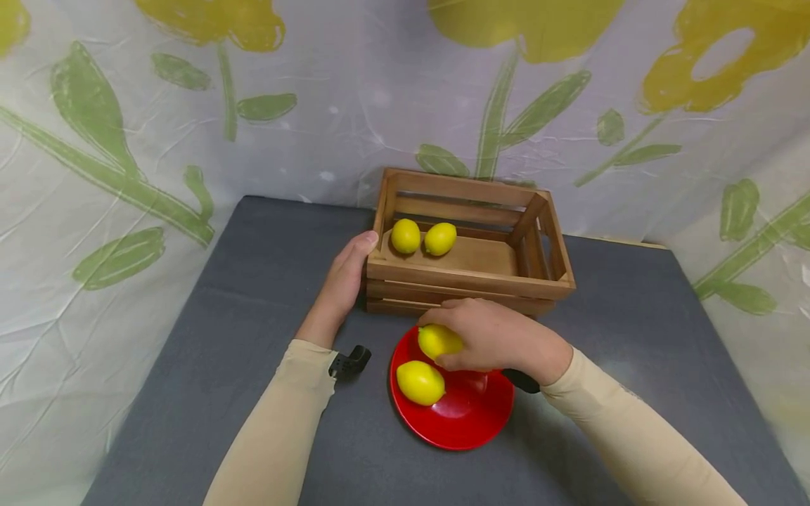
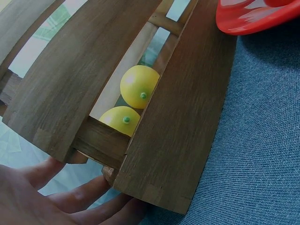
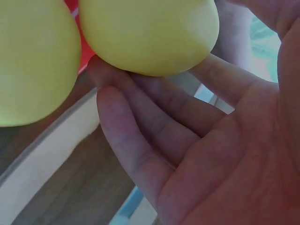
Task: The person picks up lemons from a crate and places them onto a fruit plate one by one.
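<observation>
Gently, right fingers point(image 3: 127, 129) curl round a smooth yellow lemon point(image 1: 436, 342); extended left fingers point(image 2: 82, 194) touch the crate point(image 1: 468, 279).

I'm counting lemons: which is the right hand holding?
On the red plate, the lemon nearer the crate; its other lemon and both crate lemons lie outside the right hand.

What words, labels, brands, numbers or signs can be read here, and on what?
None: no lettering shows on the lemons, red plate or wooden crate.
Any marking on the black wrist device is too small to read.
The backdrop shows flowers and leaves, no legible text.
</observation>
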{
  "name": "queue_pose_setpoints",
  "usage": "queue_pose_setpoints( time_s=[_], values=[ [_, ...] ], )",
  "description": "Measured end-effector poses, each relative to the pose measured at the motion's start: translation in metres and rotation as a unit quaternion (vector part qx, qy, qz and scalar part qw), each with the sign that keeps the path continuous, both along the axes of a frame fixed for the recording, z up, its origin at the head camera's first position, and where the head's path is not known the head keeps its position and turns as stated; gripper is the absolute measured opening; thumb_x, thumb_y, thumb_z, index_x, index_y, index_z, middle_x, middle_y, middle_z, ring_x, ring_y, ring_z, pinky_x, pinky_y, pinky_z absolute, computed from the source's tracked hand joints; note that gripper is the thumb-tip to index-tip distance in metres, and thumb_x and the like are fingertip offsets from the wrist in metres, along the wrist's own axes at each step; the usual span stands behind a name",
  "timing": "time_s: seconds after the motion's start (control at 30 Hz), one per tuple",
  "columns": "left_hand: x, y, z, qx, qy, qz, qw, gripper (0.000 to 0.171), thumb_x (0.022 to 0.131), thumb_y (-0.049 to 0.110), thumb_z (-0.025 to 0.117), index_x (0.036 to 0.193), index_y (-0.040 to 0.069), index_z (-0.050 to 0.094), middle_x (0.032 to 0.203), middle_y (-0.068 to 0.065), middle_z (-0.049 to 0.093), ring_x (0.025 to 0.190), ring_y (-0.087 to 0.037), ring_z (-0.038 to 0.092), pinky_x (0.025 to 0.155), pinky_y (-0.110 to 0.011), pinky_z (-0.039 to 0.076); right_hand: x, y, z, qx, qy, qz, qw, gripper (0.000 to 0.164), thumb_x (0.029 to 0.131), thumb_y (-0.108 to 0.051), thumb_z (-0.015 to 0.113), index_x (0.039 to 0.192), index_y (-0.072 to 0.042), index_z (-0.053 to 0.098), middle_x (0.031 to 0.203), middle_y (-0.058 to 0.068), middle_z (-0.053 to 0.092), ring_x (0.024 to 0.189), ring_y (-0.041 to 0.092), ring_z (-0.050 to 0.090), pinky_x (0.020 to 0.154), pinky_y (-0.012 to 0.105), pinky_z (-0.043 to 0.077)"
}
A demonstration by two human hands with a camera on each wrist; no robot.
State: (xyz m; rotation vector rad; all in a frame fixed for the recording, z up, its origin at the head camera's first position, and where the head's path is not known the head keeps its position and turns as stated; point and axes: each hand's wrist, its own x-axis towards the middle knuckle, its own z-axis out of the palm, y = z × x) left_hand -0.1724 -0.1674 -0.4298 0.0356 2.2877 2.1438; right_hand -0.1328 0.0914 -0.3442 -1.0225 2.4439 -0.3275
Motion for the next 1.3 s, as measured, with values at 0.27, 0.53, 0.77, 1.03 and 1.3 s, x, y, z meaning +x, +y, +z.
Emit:
queue_pose_setpoints(
  time_s=[0.27, 0.53, 0.77, 1.03, 1.3],
  values=[
    [0.000, 0.000, 0.000, 0.004, 0.004, -0.002, 1.0000, 0.072, 0.108, 0.055, 0.044, 0.166, 0.011, 0.042, 0.173, -0.010, 0.040, 0.163, -0.028, 0.033, 0.135, -0.052, 0.024, 0.000, -0.004, -0.008, 0.012, -0.006, 0.002, 1.000, 0.051, 0.091, -0.029, 0.085, 0.140, -0.022, 0.069, 0.121, -0.006, 0.070, 0.096, 0.013, 0.062, 0.084, 0.032, 0.058],
    [0.000, 0.000, -0.002, 0.001, -0.002, -0.002, 1.0000, 0.073, 0.108, 0.057, 0.044, 0.166, 0.012, 0.042, 0.173, -0.010, 0.040, 0.163, -0.028, 0.032, 0.135, -0.053, 0.023, -0.001, -0.007, -0.012, 0.026, -0.013, 0.000, 1.000, 0.053, 0.091, -0.029, 0.086, 0.140, -0.022, 0.069, 0.121, -0.005, 0.070, 0.095, 0.014, 0.062, 0.083, 0.032, 0.058],
    [0.000, 0.001, -0.001, 0.004, -0.002, -0.001, 1.0000, 0.073, 0.108, 0.057, 0.044, 0.166, 0.012, 0.042, 0.173, -0.010, 0.040, 0.163, -0.028, 0.033, 0.135, -0.053, 0.024, -0.004, -0.010, -0.014, 0.038, -0.020, -0.004, 0.999, 0.051, 0.092, -0.028, 0.085, 0.140, -0.022, 0.069, 0.116, -0.006, 0.071, 0.094, 0.013, 0.061, 0.083, 0.031, 0.057],
    [-0.001, 0.002, -0.001, -0.003, 0.002, 0.002, 1.0000, 0.074, 0.108, 0.058, 0.045, 0.166, 0.012, 0.042, 0.173, -0.008, 0.041, 0.161, -0.026, 0.035, 0.135, -0.051, 0.025, -0.005, -0.011, -0.017, 0.049, -0.029, -0.017, 0.998, 0.049, 0.092, -0.029, 0.084, 0.139, -0.023, 0.069, 0.108, -0.007, 0.069, 0.088, 0.014, 0.063, 0.077, 0.030, 0.057],
    [-0.001, 0.001, -0.001, 0.001, 0.009, -0.001, 1.0000, 0.073, 0.109, 0.054, 0.044, 0.166, 0.010, 0.041, 0.173, -0.011, 0.040, 0.162, -0.028, 0.033, 0.135, -0.052, 0.024, -0.008, -0.012, -0.021, 0.044, -0.029, -0.014, 0.998, 0.047, 0.095, -0.032, 0.083, 0.139, -0.023, 0.069, 0.106, -0.008, 0.070, 0.086, 0.013, 0.063, 0.077, 0.030, 0.058]
  ],
)
